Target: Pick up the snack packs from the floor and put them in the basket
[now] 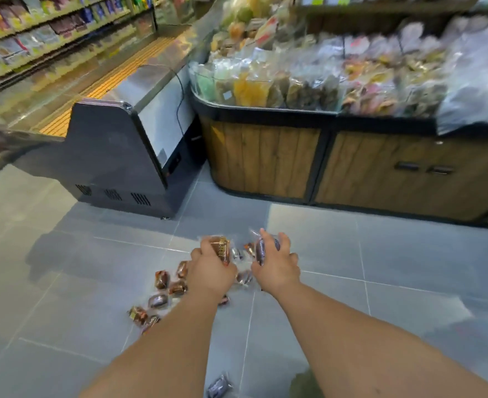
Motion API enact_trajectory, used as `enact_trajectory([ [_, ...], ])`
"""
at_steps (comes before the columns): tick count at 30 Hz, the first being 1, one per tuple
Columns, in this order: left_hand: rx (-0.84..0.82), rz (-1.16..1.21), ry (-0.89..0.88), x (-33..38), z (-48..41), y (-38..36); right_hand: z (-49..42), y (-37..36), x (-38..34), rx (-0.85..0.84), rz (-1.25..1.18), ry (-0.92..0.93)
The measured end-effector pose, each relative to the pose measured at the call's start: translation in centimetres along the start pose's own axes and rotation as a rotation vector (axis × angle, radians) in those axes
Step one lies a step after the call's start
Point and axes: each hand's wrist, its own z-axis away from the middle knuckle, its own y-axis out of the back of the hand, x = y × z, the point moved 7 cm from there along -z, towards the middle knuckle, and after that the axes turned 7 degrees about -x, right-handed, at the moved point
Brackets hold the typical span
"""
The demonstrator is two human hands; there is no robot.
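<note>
Several small clear-wrapped snack packs point(162, 294) lie scattered on the grey tiled floor in the middle of the head view. My left hand point(211, 268) grips a brown snack pack point(220, 248) above the pile. Just to its right, my right hand point(277, 262) grips a dark purple-brown snack pack point(261, 249). A few more packs point(244, 277) lie between and under my hands. One purple pack point(219, 386) lies apart near the bottom edge. No basket is in view.
A dark chest freezer point(116, 156) stands on the floor at the left. A wooden display stand point(352, 165) piled with bagged snacks runs across the right. Stocked shelves point(36, 33) line the far left aisle.
</note>
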Motion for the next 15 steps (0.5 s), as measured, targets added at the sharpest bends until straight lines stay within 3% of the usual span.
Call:
enact_trajectory([
  [15,-0.188,-0.054,-0.381,31.2,1.6,-21.4,-0.6,23.4,27.9,0.301,-0.126,-0.315],
])
